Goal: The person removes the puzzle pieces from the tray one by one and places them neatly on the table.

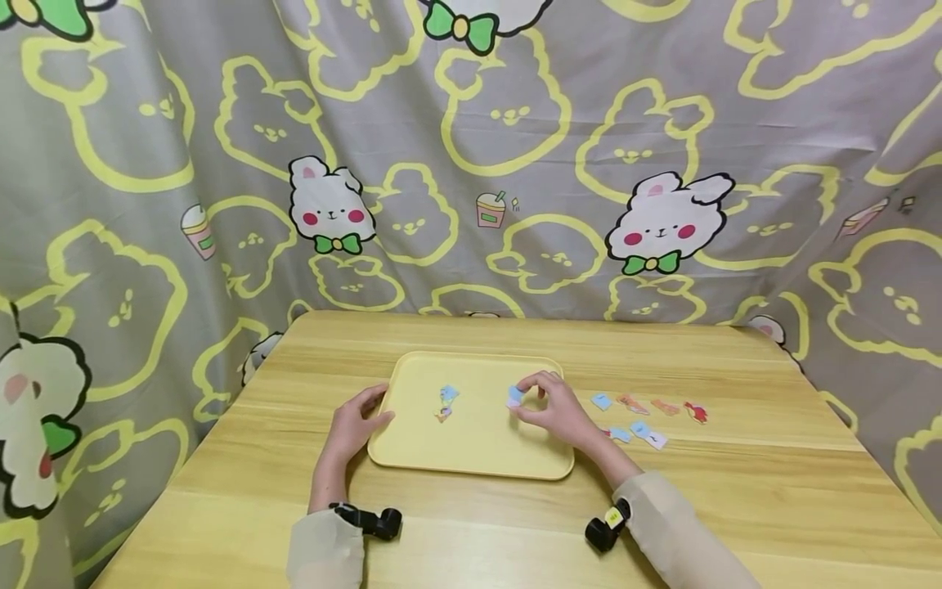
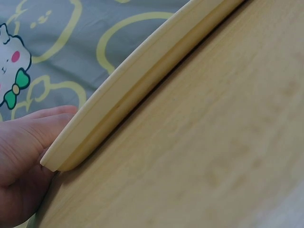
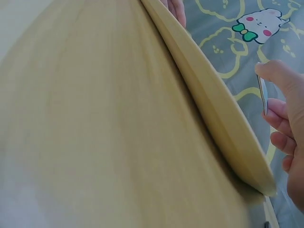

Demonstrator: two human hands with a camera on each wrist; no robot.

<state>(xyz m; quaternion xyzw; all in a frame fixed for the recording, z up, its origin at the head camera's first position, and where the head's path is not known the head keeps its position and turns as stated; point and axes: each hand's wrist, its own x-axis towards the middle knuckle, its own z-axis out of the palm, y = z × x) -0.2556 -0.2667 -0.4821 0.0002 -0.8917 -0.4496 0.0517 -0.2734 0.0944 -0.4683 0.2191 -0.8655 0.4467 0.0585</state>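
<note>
A pale yellow tray [image 1: 471, 458] lies on the wooden table. My left hand [image 1: 356, 425] holds its left edge, the thumb reaching over the rim; in the left wrist view that hand [image 2: 21, 159] is at the tray's end. Above the right part of the tray, my right hand [image 1: 553, 409] pinches a thin, light blue and pale puzzle piece [image 1: 513, 397] between thumb and fingers. Side-on in the right wrist view, the puzzle piece [image 3: 262, 92] shows its narrow edge. A small cluster of blue, yellow and orange puzzle pieces [image 1: 448, 394] lies left of the tray's middle.
Several loose puzzle pieces lie on the table [image 1: 471, 540] right of the tray, among them a blue one [image 1: 601, 401], an orange one [image 1: 666, 406] and a red one [image 1: 695, 412]. Part of this group is behind my right forearm. A patterned curtain [image 1: 412, 278] hangs around the table.
</note>
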